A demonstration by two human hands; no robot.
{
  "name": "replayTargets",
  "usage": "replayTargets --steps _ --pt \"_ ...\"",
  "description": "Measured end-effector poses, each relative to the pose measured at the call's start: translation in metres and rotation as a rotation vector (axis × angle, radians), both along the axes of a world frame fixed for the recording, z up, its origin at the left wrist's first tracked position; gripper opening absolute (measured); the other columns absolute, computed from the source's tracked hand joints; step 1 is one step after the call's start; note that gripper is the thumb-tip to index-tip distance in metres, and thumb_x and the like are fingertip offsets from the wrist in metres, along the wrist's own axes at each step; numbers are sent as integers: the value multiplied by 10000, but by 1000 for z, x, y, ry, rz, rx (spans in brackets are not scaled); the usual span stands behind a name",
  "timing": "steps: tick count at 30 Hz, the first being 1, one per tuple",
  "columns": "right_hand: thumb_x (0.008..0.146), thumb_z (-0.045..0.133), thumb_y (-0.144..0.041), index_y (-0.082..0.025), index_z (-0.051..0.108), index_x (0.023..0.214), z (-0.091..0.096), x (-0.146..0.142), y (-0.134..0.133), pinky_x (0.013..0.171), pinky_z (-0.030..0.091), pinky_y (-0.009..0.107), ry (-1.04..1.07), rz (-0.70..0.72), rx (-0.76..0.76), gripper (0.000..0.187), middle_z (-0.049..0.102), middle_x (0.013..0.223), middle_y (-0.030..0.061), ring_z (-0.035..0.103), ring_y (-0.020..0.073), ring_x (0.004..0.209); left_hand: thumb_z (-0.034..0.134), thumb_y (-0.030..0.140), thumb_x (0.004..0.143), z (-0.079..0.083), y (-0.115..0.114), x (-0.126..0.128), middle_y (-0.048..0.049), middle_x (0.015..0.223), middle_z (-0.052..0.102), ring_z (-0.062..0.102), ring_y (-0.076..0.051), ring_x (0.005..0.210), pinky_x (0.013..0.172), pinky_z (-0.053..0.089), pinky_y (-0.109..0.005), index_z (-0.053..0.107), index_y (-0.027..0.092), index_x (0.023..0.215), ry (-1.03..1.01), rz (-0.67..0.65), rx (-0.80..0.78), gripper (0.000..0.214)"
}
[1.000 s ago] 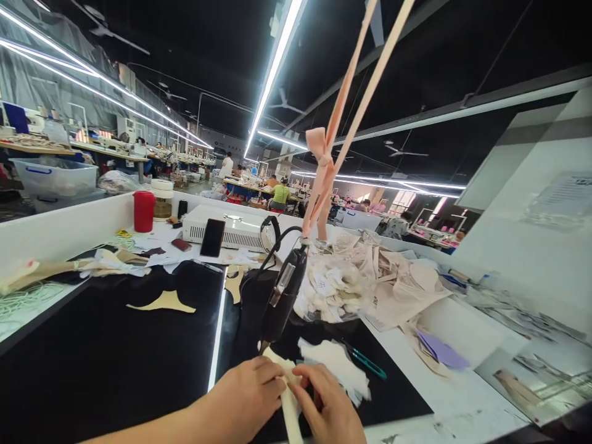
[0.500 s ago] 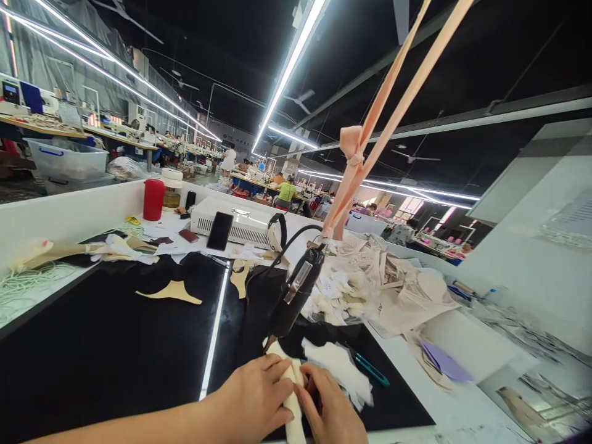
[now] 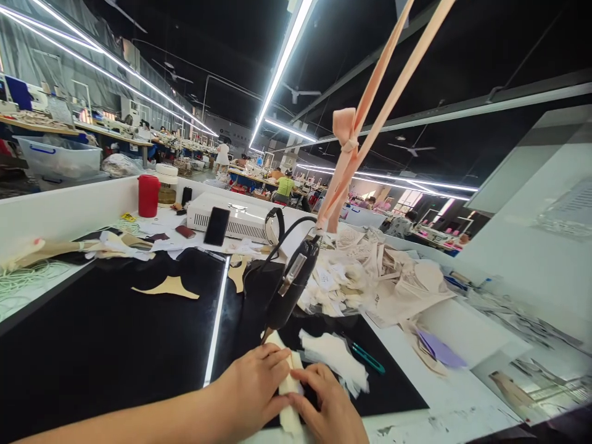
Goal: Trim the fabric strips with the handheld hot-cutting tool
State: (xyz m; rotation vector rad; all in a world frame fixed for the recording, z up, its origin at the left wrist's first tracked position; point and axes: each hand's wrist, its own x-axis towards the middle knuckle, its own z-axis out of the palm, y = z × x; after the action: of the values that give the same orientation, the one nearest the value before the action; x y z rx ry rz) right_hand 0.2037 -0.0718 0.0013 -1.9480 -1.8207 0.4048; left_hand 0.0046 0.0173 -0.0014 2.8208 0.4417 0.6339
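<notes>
The worktop (image 3: 92, 357) stood in a large workshop hall, edged by a low white wall (image 3: 37, 216). Above it, the ceiling (image 3: 222, 37) was near black; a lit strip light (image 3: 282, 71) ran away from it, and a ceiling fan (image 3: 411, 148) hung beyond its right half. Left of the worktop, grey sheeting (image 3: 69, 71) lined the side, with machine tables (image 3: 120, 135) in rows. Right of it rose a pale panel (image 3: 518, 191). Far behind it, a window (image 3: 409, 200) showed bright.
</notes>
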Motion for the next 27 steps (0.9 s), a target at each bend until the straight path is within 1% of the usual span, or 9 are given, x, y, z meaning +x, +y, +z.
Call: replayTargets --steps 4,8,10,13,16,19,22,25,27 --pt "974 553 -366 -268 780 1073 3 -3 2 832 533 309 16 -7 6 266 671 968 55 698 229 913 641 307 1001 1 0 0 -150 1497 564 481 -312 1418 1199 411 -457 567 97 1367 35 23 -117 429" --pt "1031 444 -373 -260 780 1005 1 -2 1 831 521 294 53 18 42 355 650 913 49 691 205 889 658 354 998 3 -1 0 -143 1525 538 461 -318 1437 1230 367 -468 531 100 1438 52 18 -147 524" --pt "1044 412 -394 -251 772 993 0 0 0 803 522 287 42 28 47 391 637 889 48 685 197 853 686 338 981 7 -2 0 -133 1525 541 459 -317 1439 1233 363 -469 528 106 1449 59 21 -171 546" --pt "1049 396 -414 -251 763 966 -1 2 -1 776 522 281 5 20 52 410 630 875 43 683 192 830 734 242 938 16 -5 -1 -141 1544 518 451 -307 1449 1232 366 -463 502 95 1472 94 26 -209 600" --pt "1045 409 -411 -262 764 962 -2 1 -2 773 529 279 -33 0 71 393 638 886 38 695 191 836 722 167 926 25 -8 -7 -148 1579 469 435 -296 1467 1224 376 -461 467 103 1499 111 11 -218 630" --pt "1039 432 -420 -282 768 958 -3 1 -3 761 541 282 -67 -14 97 372 649 884 34 708 199 845 690 136 935 31 -12 -17 -140 1559 499 472 -294 1443 1197 416 -447 510 119 1460 112 24 -167 556" --pt "1038 451 -422 -292 767 992 -3 4 -4 770 550 274 -57 -15 131 345 669 894 31 719 197 863 658 123 950 33 -15 -27 -110 1435 622 585 -268 1328 1143 476 -396 578 141 1370 101 38 -73 428" --pt "1020 510 -426 -300 756 1102 -4 7 -5 778 555 250 -24 14 185 288 690 905 19 722 180 845 581 138 1005 29 -17 -32 -69 1288 692 649 -227 1191 1075 498 -337 615 166 1284 34 10 61 282" --pt "987 578 -417 -300 751 1121 -5 6 -6 771 553 236 -13 28 231 249 685 875 5 712 171 800 533 145 1032 25 -18 -32 -56 1211 710 659 -215 1123 1025 497 -320 644 171 1200 5 -4 151 203"
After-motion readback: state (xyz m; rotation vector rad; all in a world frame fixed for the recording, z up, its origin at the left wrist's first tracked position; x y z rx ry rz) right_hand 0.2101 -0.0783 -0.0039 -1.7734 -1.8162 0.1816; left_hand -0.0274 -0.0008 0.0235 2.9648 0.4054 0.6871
